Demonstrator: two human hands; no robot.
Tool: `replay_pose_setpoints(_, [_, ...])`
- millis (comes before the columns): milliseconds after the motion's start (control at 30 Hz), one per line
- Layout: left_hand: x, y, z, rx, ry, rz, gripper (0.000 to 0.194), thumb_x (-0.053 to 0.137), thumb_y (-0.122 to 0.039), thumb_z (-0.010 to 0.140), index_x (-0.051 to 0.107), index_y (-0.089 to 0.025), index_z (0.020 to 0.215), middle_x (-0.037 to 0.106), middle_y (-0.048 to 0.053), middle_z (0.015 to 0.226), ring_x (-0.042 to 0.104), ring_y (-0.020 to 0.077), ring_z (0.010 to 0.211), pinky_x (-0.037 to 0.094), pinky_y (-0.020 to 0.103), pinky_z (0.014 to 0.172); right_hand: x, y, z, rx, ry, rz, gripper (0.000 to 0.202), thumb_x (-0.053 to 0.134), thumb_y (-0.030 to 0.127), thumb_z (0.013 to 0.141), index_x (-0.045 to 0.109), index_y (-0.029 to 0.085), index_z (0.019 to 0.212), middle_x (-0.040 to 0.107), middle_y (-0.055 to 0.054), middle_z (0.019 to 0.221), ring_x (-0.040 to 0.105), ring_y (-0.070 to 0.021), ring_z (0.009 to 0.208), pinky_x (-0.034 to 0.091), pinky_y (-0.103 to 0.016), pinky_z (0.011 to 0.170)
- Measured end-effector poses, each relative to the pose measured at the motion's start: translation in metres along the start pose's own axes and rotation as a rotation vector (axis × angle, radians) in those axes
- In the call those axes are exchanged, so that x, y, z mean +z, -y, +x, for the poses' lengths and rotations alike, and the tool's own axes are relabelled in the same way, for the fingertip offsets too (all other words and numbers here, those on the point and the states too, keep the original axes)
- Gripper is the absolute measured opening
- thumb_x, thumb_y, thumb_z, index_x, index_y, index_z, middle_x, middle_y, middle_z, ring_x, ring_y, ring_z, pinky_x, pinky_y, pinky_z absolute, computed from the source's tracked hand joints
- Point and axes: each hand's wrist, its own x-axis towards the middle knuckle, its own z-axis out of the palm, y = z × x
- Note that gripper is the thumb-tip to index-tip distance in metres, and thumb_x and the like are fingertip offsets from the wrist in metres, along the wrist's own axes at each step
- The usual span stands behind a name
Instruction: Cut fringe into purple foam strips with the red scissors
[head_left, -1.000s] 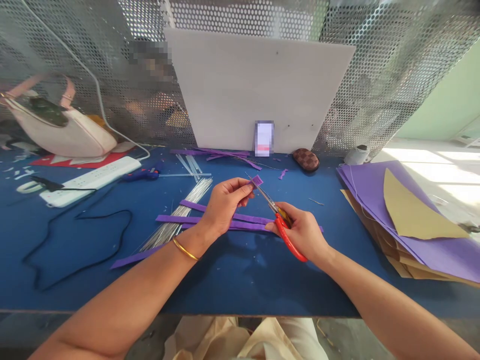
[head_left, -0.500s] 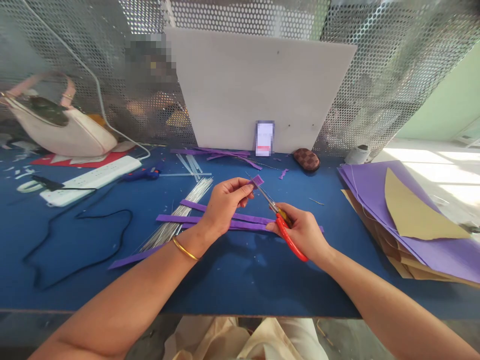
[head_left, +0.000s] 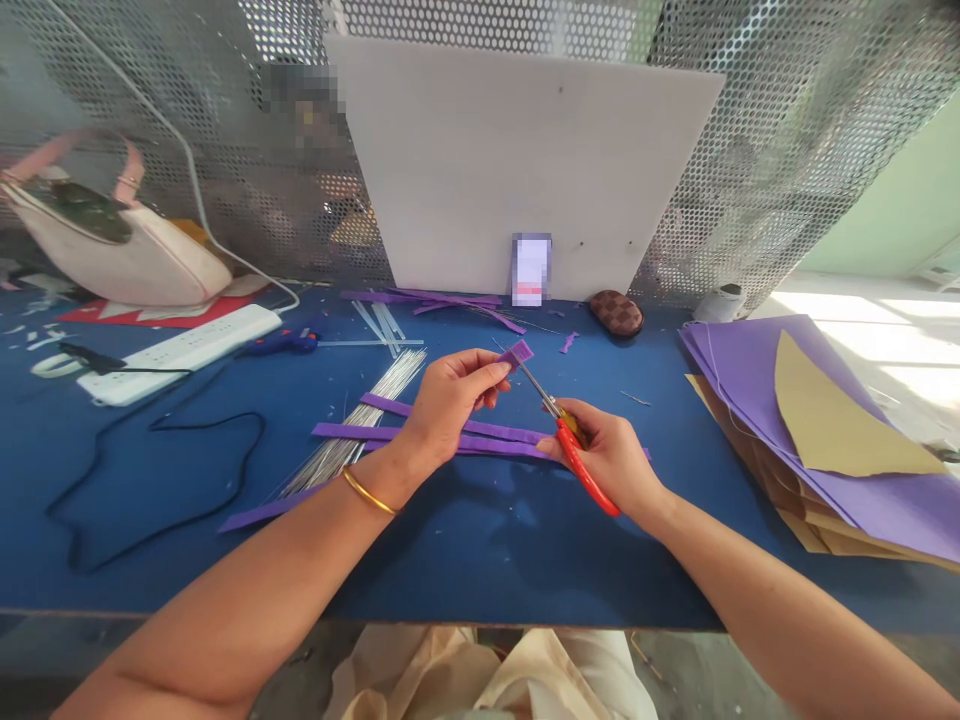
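My left hand (head_left: 461, 395) pinches a small purple piece of paper (head_left: 517, 354) between thumb and fingertips, above the blue table. In my right hand (head_left: 596, 440) is a pair of scissors (head_left: 581, 468) with red handles; their blade tips reach the lower edge of the purple piece. The blades look almost closed. Beneath both hands lie several long purple strips (head_left: 352, 432). They cross a bundle of thin silvery wires (head_left: 390, 385), which my left forearm partly covers.
At right lies a stack of purple and brown sheets (head_left: 750, 400). A phone (head_left: 532, 270) leans on a white board (head_left: 525, 160), beside a checked case (head_left: 616, 314). Toward the left are a power strip (head_left: 180, 355), a blue glue gun (head_left: 281, 341) with its black cord, and a handbag (head_left: 127, 245).
The scissors have drawn slightly down and right, and their blades now sit lower against the purple piece. My left hand stays nearly still. The camera view has shifted a little.
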Motion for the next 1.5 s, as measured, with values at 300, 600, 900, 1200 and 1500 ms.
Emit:
replay_pose_setpoints(300, [0.0022, -0.0017, -0.0018, 0.032, 0.000, 0.007, 0.013, 0.071, -0.030, 0.074, 0.068, -0.018, 0.074, 0.061, -0.001, 0.065, 0.047, 0.0087, 0.054, 0.035, 0.024, 0.052, -0.0016, 0.0056, -0.0014, -0.047, 0.006, -0.205, 0.045, 0.067, 0.049, 0.077, 0.057, 0.020, 0.110, 0.042, 0.006, 0.064, 0.034, -0.0122, 0.058, 0.034, -0.023, 0.053])
replay_pose_setpoints(600, [0.0039, -0.0031, -0.0023, 0.033, 0.008, 0.015, 0.011, 0.069, -0.028, 0.076, 0.068, -0.017, 0.074, 0.060, -0.001, 0.065, 0.046, 0.0080, 0.052, 0.036, 0.024, 0.053, -0.0009, 0.0029, -0.0011, -0.054, 0.008, -0.189, 0.043, 0.066, 0.048, 0.078, 0.058, 0.020, 0.109, 0.040, 0.006, 0.064, 0.032, -0.0119, 0.058, 0.033, -0.023, 0.053])
replay_pose_setpoints(900, [0.0053, -0.0053, -0.0029, 0.017, -0.001, 0.006, 0.010, 0.070, -0.027, 0.074, 0.068, -0.017, 0.074, 0.061, -0.001, 0.065, 0.046, 0.0081, 0.052, 0.037, 0.024, 0.052, -0.0008, 0.0050, -0.0015, -0.039, 0.034, -0.131, 0.040, 0.065, 0.048, 0.079, 0.058, 0.019, 0.105, 0.038, 0.005, 0.064, 0.030, -0.0114, 0.058, 0.031, -0.023, 0.051])
replay_pose_setpoints(1200, [0.0041, -0.0038, -0.0027, 0.036, 0.004, 0.009, 0.011, 0.069, -0.028, 0.076, 0.067, -0.017, 0.073, 0.060, -0.001, 0.064, 0.046, 0.0078, 0.052, 0.036, 0.023, 0.052, 0.0001, 0.0016, -0.0026, -0.035, 0.032, -0.068, 0.036, 0.068, 0.048, 0.077, 0.060, 0.019, 0.098, 0.038, 0.006, 0.064, 0.029, -0.0111, 0.058, 0.030, -0.023, 0.050])
replay_pose_setpoints(1500, [0.0031, -0.0042, -0.0018, 0.023, 0.004, 0.010, 0.012, 0.070, -0.028, 0.075, 0.067, -0.017, 0.073, 0.060, -0.001, 0.064, 0.045, 0.0078, 0.051, 0.036, 0.024, 0.052, -0.0006, 0.0013, -0.0022, -0.030, 0.032, -0.062, 0.035, 0.069, 0.049, 0.076, 0.060, 0.020, 0.093, 0.037, 0.006, 0.063, 0.029, -0.0111, 0.057, 0.030, -0.023, 0.050])
